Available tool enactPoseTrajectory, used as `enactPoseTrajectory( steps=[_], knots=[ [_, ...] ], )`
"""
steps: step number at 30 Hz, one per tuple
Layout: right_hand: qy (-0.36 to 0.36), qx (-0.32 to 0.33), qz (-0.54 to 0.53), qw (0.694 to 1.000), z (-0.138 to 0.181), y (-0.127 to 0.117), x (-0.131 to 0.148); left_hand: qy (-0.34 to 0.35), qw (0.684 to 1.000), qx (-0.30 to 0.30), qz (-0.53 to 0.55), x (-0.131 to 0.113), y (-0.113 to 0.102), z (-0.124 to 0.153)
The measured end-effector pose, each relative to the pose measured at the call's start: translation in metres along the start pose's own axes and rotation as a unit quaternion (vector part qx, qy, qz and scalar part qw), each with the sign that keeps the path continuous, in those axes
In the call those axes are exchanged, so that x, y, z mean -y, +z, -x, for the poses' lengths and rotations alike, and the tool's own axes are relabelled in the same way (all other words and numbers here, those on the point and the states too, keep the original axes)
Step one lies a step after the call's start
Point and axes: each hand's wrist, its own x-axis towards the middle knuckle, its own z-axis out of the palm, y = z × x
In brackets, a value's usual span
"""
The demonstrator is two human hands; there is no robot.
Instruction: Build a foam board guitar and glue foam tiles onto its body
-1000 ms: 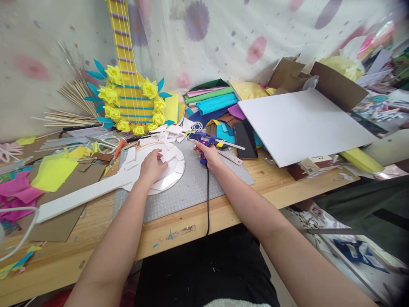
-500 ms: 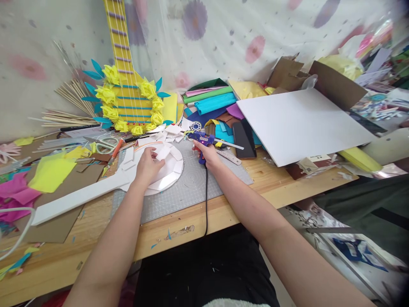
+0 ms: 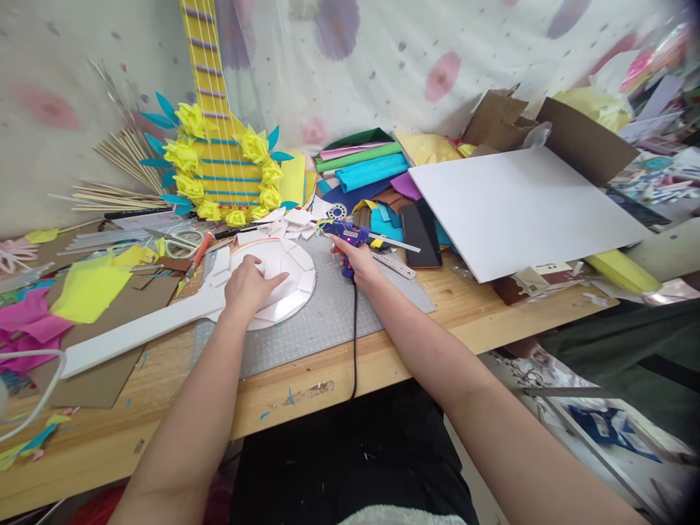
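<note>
A white banjo-shaped body (image 3: 292, 295) with a round rim and a long white neck (image 3: 136, 329) lies on a grey cutting mat (image 3: 339, 321). Pale flat pieces are set around its rim. Over the left part of the disc rests my left hand (image 3: 247, 292), its thumb spread away from the curled fingers; whatever lies under the palm is hidden. My right hand (image 3: 358, 261) grips a blue glue gun (image 3: 350, 233) at the mat's far right, its nozzle pointing left toward white scraps (image 3: 298, 219). A black cord (image 3: 355, 343) runs down from the gun over the table edge.
Behind the mat stands a yellow guitar model (image 3: 227, 171) with paper flowers. Scissors (image 3: 183, 244) and an orange cutter (image 3: 200, 255) lie left. To the right are a phone (image 3: 420, 233), a steel ruler (image 3: 394, 266) and a large white board (image 3: 525, 211).
My left hand has lowered slightly, and its thumb has spread away from the white piece it was holding. The right hand with the glue gun stays almost in place; the view has shifted a little.
</note>
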Motion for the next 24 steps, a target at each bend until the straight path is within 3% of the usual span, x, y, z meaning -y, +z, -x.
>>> enactPoseTrajectory(
  steps=[3, 6, 9, 13, 24],
  knots=[
    [0.001, -0.002, -0.003, 1.0, 0.0, 0.0, 0.0, 0.03, 0.999, -0.012, 0.026, 0.006, 0.001, -0.004],
    [-0.002, 0.002, -0.01, 1.0, 0.0, -0.001, 0.0, 0.125, 0.991, -0.027, 0.038, 0.011, 0.002, -0.008],
    [-0.002, 0.003, -0.015, 1.0, 0.001, -0.001, 0.001, 0.176, 0.983, 0.013, 0.048, 0.014, 0.002, -0.01],
    [0.0, 0.001, -0.014, 1.0, 0.001, 0.0, 0.001, 0.167, 0.983, 0.043, 0.069, 0.017, 0.004, -0.01],
    [0.002, -0.003, 0.003, 1.0, 0.003, 0.0, 0.003, 0.143, 0.986, 0.03, 0.083, 0.017, 0.011, -0.013]
  ],
)
